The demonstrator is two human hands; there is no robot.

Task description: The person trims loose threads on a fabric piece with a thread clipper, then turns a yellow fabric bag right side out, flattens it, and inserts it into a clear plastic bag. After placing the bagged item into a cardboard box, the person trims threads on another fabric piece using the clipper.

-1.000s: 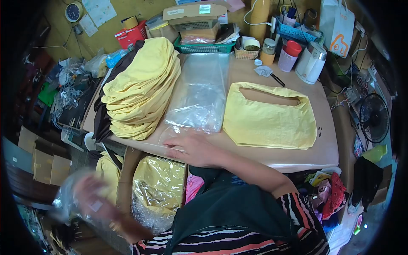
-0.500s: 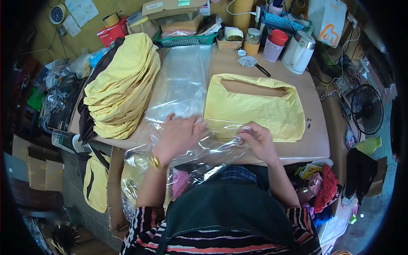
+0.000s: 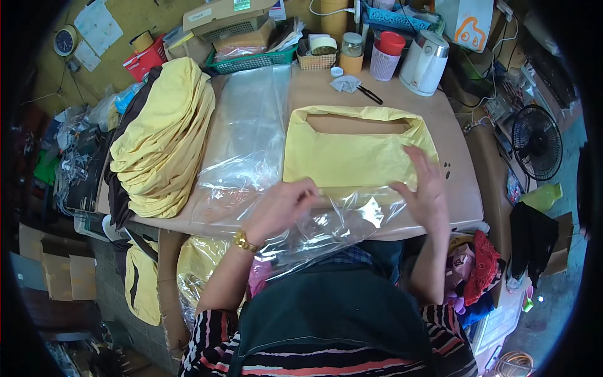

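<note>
Both hands have slid right with the loose clear plastic bag [image 3: 326,229], which now sits along the near edge of the flat yellow fabric bag [image 3: 352,154], handle opening facing away.

Going big to small: brown-covered bench [image 3: 461,204], then a heaped pile of yellow fabric bags [image 3: 163,138] at left. Next to that there's a flat stack of clear plastic bags [image 3: 248,125], with the yellow one just right of it.

Left hand [image 3: 282,207] has its fingers curled, pinching the loose plastic near the yellow bag's near-left corner. Right hand [image 3: 427,188] is open, fingers spread over the right end, thumb by the plastic's edge; can't tell if it's gripping.

Back of the bench: cardboard box [image 3: 220,16] with a green label [image 3: 242,4], print too small to read. White carrier bag [image 3: 471,19] has an orange logo, no name I can make out. Then a white kettle [image 3: 424,66], a red-lidded cup [image 3: 384,60] and a black-handled tool [image 3: 369,94].
</note>
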